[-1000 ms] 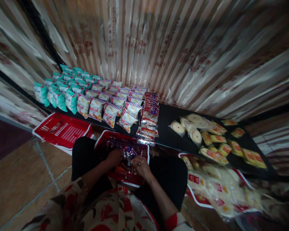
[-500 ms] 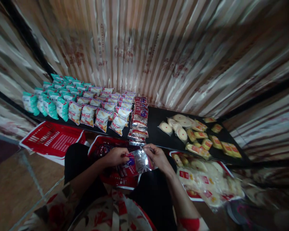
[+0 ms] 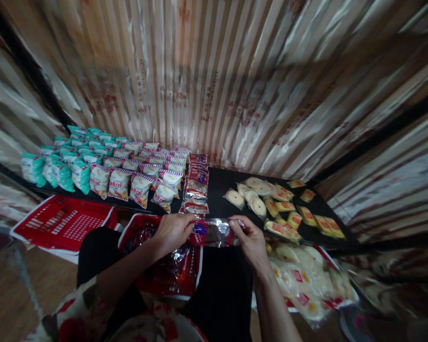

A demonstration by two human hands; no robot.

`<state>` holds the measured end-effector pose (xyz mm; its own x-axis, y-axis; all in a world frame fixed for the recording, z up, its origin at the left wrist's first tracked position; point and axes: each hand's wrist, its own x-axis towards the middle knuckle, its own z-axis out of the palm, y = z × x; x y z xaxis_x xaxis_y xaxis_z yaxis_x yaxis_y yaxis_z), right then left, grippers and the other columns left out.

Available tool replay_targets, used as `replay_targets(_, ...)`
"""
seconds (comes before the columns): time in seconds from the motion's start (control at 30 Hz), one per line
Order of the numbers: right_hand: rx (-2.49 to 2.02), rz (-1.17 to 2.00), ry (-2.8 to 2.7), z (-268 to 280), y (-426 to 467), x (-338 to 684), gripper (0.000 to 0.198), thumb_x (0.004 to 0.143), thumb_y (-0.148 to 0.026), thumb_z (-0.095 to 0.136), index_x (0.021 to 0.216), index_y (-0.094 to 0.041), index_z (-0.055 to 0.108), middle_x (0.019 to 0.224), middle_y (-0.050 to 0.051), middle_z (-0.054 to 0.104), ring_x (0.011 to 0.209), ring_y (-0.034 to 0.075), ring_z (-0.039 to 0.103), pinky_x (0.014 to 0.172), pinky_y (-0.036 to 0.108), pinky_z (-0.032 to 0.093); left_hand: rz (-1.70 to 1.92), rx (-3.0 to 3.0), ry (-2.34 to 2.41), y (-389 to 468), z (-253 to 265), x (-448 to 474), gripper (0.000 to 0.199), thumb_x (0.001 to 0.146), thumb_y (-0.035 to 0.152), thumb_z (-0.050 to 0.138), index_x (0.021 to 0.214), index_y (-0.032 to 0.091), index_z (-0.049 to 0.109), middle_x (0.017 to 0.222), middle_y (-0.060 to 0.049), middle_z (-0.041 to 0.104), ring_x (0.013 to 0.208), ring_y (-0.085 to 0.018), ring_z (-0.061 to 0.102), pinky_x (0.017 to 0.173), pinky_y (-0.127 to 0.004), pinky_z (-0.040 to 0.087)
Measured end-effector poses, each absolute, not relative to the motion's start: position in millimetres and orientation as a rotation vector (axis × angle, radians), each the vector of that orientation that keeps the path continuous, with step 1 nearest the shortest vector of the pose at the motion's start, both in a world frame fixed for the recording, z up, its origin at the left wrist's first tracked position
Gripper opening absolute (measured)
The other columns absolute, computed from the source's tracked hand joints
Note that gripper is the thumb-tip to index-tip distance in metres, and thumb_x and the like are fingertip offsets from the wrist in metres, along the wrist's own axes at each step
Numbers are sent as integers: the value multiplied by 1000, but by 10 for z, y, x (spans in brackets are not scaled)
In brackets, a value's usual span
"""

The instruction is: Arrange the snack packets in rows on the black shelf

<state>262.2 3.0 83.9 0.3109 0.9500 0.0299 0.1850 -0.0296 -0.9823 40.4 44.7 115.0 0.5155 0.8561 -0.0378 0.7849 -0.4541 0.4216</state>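
Between my two hands a shiny red and silver snack packet (image 3: 216, 232) is stretched out sideways above my lap. My left hand (image 3: 174, 232) pinches its left end, and the fingers of my right hand (image 3: 248, 237) are closed on its right end. Just beyond the packet, a column of similar red and silver packets (image 3: 197, 185) lies overlapping on the black shelf (image 3: 219, 194). Below my left hand, a red basket (image 3: 196, 270) holds more dark red shiny packets (image 3: 142, 237).
Left on the shelf stand rows of teal bags (image 3: 62, 173) and white striped bags (image 3: 141, 187). Wrapped round pieces (image 3: 258, 205) and yellow packs (image 3: 294, 219) lie right. An overturned red basket (image 3: 67, 221) sits left; clear bags (image 3: 303, 275) fill another basket at right.
The packet has been lifted away from the basket and turned to lie level, pulled lengthwise between both hands. My left hand has moved up beside the shelf edge. The view has shifted slightly.
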Motion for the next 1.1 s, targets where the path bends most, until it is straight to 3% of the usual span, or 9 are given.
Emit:
replay_targets(0.17, -1449, 857, -1004, 687, -37, 2778, 33, 66, -49, 69, 78, -19, 65, 66, -1, 59, 60, 11, 51, 55, 21, 41, 221, 2497, 1358, 555, 1261, 579, 24, 88, 32, 45, 104, 25, 62, 97, -3, 69, 89, -19, 63, 78, -29, 45)
replay_targets(0.43, -1350, 970, -747, 422, -120, 2862, 34, 67, -49, 70, 81, -19, 64, 66, -2, 60, 59, 11, 51, 54, 21, 40, 279, 2850, 1180, 811, 1404, 876, 17, 88, 23, 45, 88, 19, 62, 87, -2, 67, 86, -18, 60, 72, -28, 44)
replay_targets(0.6, -1273, 1331, -922, 461, -107, 2792, 39, 65, -47, 73, 92, -20, 64, 76, 2, 68, 70, 16, 60, 66, 27, 46, 56, 3104, 869, 971, 1474, 1145, 17, 87, 16, 46, 79, 16, 61, 76, -3, 65, 79, -17, 59, 69, -27, 43)
replay_targets(0.77, -1202, 1319, -1032, 379, 67, 2661, 41, 69, -48, 69, 99, -20, 64, 85, 3, 68, 76, 18, 61, 75, 32, 48, -59, 3163, 812, 1000, 1544, 1393, 13, 84, 15, 51, 78, 13, 62, 75, -6, 65, 79, -19, 58, 68, -29, 44)
replay_targets(0.83, -1175, 1311, -1082, 341, 190, 2631, 39, 71, -48, 66, 99, -20, 65, 84, 3, 68, 75, 17, 61, 73, 31, 48, -11, 3164, 853, 1033, 1537, 1448, 13, 84, 14, 50, 80, 12, 62, 82, -8, 65, 86, -21, 58, 74, -31, 46)
replay_targets(0.9, -1153, 1316, -1080, 324, 346, 2622, 39, 71, -48, 66, 97, -19, 66, 77, 1, 67, 68, 16, 60, 67, 29, 48, 164, 3155, 904, 1097, 1484, 1474, 16, 84, 14, 48, 92, 11, 61, 105, -12, 63, 104, -24, 55, 82, -34, 46)
replay_targets(1.0, -1159, 1279, -962, 335, 652, 2647, 38, 67, -47, 69, 92, -18, 66, 70, 0, 66, 61, 15, 58, 59, 26, 46, 549, 3078, 980, 1219, 1311, 1485, 33, 85, 16, 46, 117, 13, 52, 142, -15, 37, 134, -28, 27, 97, -38, 40)
replay_targets(1.1, -1194, 1258, -786, 337, 1044, 2706, 42, 58, -42, 74, 92, -19, 64, 68, 0, 66, 56, 14, 57, 52, 24, 43, 731, 2869, 1206, 1322, 1056, 1498, 39, 85, 16, 43, 124, 14, 48, 147, -15, 27, 138, -29, 15, 104, -43, 34)
